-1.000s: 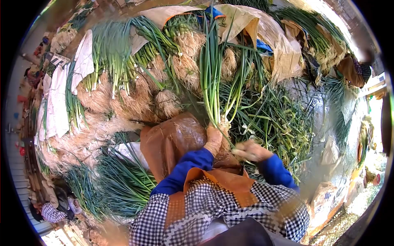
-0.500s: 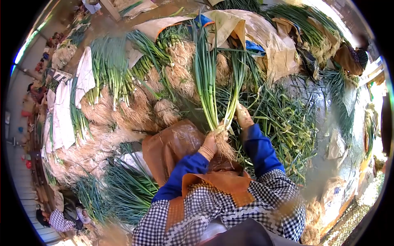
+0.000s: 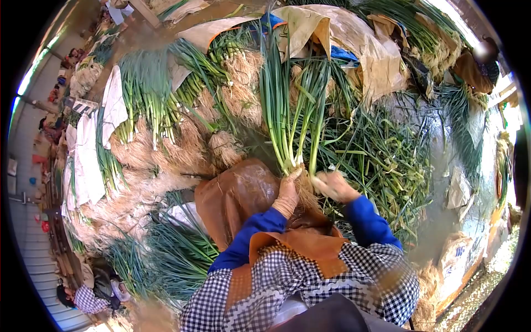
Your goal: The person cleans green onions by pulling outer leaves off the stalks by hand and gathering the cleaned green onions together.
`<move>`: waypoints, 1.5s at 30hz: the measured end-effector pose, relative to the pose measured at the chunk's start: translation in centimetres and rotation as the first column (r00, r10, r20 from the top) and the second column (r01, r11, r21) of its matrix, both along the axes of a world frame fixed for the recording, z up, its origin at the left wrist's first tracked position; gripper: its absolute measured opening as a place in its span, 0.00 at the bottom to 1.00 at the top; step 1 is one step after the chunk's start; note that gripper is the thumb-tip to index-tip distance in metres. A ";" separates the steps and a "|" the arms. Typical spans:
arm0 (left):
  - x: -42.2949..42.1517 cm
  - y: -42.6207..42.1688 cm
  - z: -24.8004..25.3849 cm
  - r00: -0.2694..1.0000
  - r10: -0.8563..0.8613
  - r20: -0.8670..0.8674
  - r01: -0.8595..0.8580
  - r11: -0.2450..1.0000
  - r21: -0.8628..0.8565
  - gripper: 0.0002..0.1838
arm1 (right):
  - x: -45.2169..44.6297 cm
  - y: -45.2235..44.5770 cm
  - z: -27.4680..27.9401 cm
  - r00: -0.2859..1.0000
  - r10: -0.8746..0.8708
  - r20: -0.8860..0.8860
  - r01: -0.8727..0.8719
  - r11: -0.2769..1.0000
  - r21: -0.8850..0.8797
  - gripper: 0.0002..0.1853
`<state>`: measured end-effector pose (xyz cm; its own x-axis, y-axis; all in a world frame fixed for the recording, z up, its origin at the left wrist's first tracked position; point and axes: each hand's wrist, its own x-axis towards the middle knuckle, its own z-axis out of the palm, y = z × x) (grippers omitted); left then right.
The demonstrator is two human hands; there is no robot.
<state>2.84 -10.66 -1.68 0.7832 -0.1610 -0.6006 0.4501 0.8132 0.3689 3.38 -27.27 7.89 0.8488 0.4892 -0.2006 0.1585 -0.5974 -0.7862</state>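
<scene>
My left hand (image 3: 287,196) is closed round the root end of a bunch of green onions (image 3: 285,124). Their long leaves point away from me, and pale stringy roots (image 3: 306,193) hang below the grip. Just to the right, my right hand (image 3: 337,187) is closed, its fingertips at the white base of the rightmost green onion stalk. Motion blurs those fingers slightly. A brown apron (image 3: 238,193) covers my lap beneath the left wrist.
Rooted green onion bunches (image 3: 149,94) lie at left, above a mass of pale roots (image 3: 116,196). Loose green leaves (image 3: 376,160) are heaped at right. Beige sheeting (image 3: 359,44) covers bundles at the back. One person (image 3: 88,299) is at lower left, another (image 3: 478,69) at upper right.
My right hand has come down from partway up the stalks to the root end. The stalks on the right stand closer to the others. My left hand keeps its grip.
</scene>
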 end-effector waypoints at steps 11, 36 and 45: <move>0.1 2.0 0.1 0.972 -0.171 0.159 0.202 0.958 -0.204 0.18 | 2.9 -3.1 -4.4 0.870 -0.410 -0.273 0.482 0.823 0.300 0.14; 0.4 1.3 0.4 0.971 -0.097 0.218 0.096 0.995 0.017 0.11 | 7.2 -1.4 -1.9 0.817 -0.504 -0.281 0.563 0.803 0.194 0.18; 1.0 0.5 -3.8 0.924 -0.140 0.355 0.111 0.989 0.101 0.07 | 16.8 6.8 -8.2 0.928 -0.367 0.062 0.352 0.921 0.166 0.14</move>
<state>3.86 -10.11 -5.48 0.9254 -0.2362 -0.2963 0.3713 0.7213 0.5847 20.19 -20.46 -0.30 0.9841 0.1659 -0.0631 0.0297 -0.5043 -0.8630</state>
